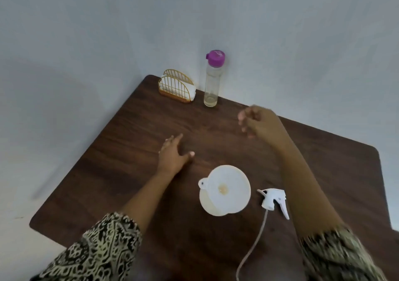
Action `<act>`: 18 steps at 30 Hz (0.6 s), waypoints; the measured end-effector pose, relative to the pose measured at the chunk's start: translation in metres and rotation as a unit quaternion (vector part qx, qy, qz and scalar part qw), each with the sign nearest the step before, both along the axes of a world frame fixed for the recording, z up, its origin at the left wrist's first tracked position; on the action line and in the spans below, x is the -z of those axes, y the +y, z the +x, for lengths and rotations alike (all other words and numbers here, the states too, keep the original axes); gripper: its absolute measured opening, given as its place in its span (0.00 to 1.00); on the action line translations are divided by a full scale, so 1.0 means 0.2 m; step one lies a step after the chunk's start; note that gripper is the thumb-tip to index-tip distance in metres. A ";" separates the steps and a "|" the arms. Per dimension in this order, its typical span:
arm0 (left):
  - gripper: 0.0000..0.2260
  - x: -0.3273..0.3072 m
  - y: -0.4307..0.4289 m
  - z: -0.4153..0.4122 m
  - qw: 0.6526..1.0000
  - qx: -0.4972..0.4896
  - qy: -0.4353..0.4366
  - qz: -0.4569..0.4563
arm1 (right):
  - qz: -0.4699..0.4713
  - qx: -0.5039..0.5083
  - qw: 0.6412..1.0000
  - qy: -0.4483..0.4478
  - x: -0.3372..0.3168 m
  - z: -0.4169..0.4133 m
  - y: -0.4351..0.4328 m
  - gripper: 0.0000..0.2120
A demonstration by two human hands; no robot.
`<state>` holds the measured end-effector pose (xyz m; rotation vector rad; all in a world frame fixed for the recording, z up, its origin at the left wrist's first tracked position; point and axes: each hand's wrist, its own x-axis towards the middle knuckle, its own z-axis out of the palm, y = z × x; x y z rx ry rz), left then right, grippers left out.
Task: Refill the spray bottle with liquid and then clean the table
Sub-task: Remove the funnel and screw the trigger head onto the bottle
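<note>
Head view: the left grip lay flat on the bench, fingers spread. The right grip hung above it, loosely curled and empty. Nearer, the spray bottle stood under a funnel, with the trigger head beside it. The funnel should probably lift off straight before the tube goes in. The purple-capped bottle and napkin holder stood well back, blocking nothing.

My white funnel sits in the spray bottle at lower centre. Just right, the white sprayer lies sideways on the dark table, tube trailing down. The purple-capped clear bottle, nearly empty, stands upper centre.
</note>
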<state>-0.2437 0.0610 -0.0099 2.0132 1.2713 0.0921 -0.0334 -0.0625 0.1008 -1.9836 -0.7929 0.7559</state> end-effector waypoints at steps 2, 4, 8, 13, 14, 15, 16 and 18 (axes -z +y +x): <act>0.26 -0.10 -0.09 -0.10 0.982 -0.090 -0.161 -0.027 | -0.002 0.008 1.000 0.011 -0.07 -0.16 -0.25 0.05; 0.18 -0.25 -0.22 -0.22 0.956 -0.115 -0.256 -0.080 | -0.014 0.029 0.999 0.027 -0.09 -0.30 -0.44 0.05; 0.07 -0.48 -0.44 -0.36 0.932 -0.104 -0.285 -0.200 | -0.002 0.076 0.994 0.083 -0.06 -0.48 -0.62 0.04; 0.06 -0.54 -0.49 -0.35 0.954 -0.039 -0.232 -0.188 | 0.001 0.076 0.991 0.113 -0.05 -0.57 -0.64 0.03; 0.06 -0.56 -0.49 -0.35 0.954 -0.034 -0.233 -0.187 | 0.000 0.075 0.991 0.110 -0.06 -0.58 -0.64 0.04; 0.05 -0.57 -0.50 -0.34 0.953 -0.031 -0.237 -0.184 | 0.000 0.077 0.991 0.108 -0.06 -0.59 -0.63 0.03; 0.05 -0.58 -0.50 -0.34 0.952 -0.029 -0.241 -0.185 | 0.002 0.081 0.991 0.110 -0.06 -0.60 -0.63 0.03; 0.05 -0.60 -0.52 -0.33 0.950 -0.021 -0.248 -0.190 | 0.008 0.090 0.989 0.116 -0.06 -0.62 -0.63 0.04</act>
